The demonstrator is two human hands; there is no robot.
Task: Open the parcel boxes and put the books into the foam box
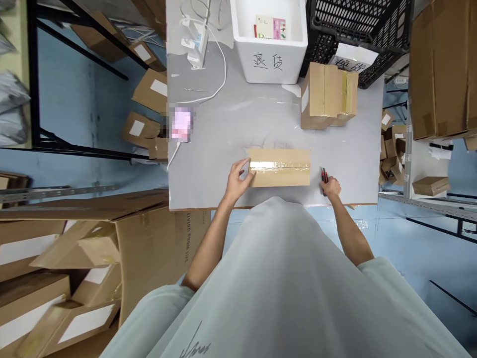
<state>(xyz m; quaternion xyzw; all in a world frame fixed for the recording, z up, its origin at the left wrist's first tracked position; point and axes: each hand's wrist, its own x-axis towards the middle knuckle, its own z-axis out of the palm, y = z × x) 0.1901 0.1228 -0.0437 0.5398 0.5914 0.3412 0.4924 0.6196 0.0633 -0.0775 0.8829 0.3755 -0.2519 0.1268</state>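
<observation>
A long brown cardboard box (279, 176) lies on the grey table (231, 119), with shiny clear tape running along its top. At its left end is my left hand (238, 180), thumb and fingers apart and touching the box's edge. To the right of the box, my right hand (331, 187) is closed around a black and red box cutter (324, 175). The cutter points away from me, and a gap separates it from the box. Whether its blade is out is too small to tell.
At the back stand a white bin (270, 62) holding printed cards, a black crate (346, 25) and two taped cartons (318, 97). A blurred phone (181, 124) on a cable lies at the left edge. A large carton (149, 258) full of boxes stands lower left.
</observation>
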